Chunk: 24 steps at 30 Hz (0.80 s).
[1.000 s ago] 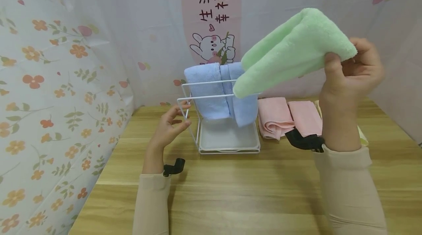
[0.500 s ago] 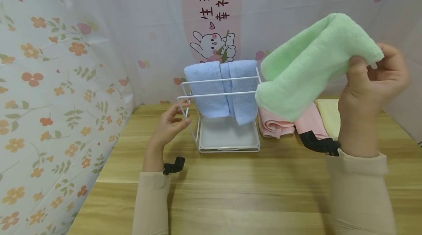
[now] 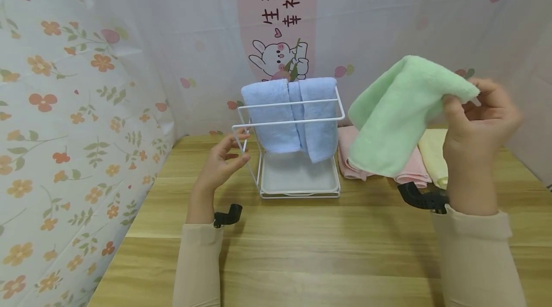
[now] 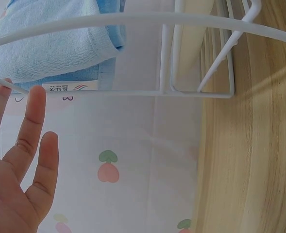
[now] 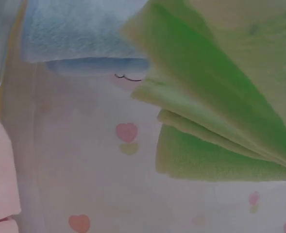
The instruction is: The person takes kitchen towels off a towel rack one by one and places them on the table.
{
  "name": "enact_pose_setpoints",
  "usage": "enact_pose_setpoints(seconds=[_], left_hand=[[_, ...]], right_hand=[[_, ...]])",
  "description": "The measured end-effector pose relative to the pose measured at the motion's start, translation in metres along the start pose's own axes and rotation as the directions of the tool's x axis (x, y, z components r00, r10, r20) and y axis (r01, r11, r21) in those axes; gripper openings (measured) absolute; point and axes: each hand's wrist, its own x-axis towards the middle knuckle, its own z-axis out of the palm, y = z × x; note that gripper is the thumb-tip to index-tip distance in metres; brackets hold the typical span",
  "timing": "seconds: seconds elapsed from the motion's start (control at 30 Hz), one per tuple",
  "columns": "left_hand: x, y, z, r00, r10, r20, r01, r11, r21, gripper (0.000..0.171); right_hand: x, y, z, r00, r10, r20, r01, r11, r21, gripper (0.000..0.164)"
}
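Note:
My left hand point(image 3: 220, 165) holds the left side of a white wire rack point(image 3: 287, 122), thumb and fingers about its upright wire. In the left wrist view, fingertips touch a thin wire of the rack point(image 4: 196, 18); the thumb is out of view. Blue towels point(image 3: 269, 139) hang folded over the rack's back bar. To the right of the rack, my right hand point(image 3: 485, 125) pinches a folded green towel point(image 3: 401, 120) by one edge. The green towel point(image 5: 220, 87) hangs in loose layers in the right wrist view, where the hand itself is hidden.
A white tray point(image 3: 297, 177) forms the rack's base. Pink towels point(image 3: 416, 168) lie folded right of it, partly behind the green towel, with a yellow towel point(image 3: 433, 153) beside them. A printed curtain point(image 3: 194, 34) stands behind the wooden table point(image 3: 319, 249).
My right hand has carried the green towel rightward off the rack's front, then lowered it and brought it slightly back left. The left hand has stayed on the rack.

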Motion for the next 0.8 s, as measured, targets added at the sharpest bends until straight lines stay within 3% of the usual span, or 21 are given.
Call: enact_pose_setpoints(seconds=[0.27, 0.4, 0.63, 0.8], left_hand=[[-0.001, 0.001, 0.0, 1.0, -0.009, -0.004, 0.009, 1.0, -0.004, 0.046], [-0.001, 0.002, 0.0, 1.0, -0.009, -0.007, 0.009, 1.0, 0.0, 0.045], [0.0, 0.0, 0.0, 1.0, -0.018, -0.004, 0.018, 1.0, -0.006, 0.045], [0.0, 0.001, -0.001, 1.0, -0.014, 0.003, 0.015, 1.0, -0.016, 0.046]], right_hand=[[-0.007, 0.009, -0.021, 0.991, 0.016, 0.131, -0.01, 0.999, -0.047, 0.013], [-0.012, 0.008, -0.03, 0.966, 0.04, 0.255, -0.016, 0.995, -0.097, 0.013], [-0.02, 0.008, -0.048, 0.865, 0.134, 0.483, -0.042, 0.98, -0.196, 0.017], [-0.023, 0.0, -0.06, 0.773, 0.29, 0.565, -0.103, 0.935, -0.338, 0.024]])
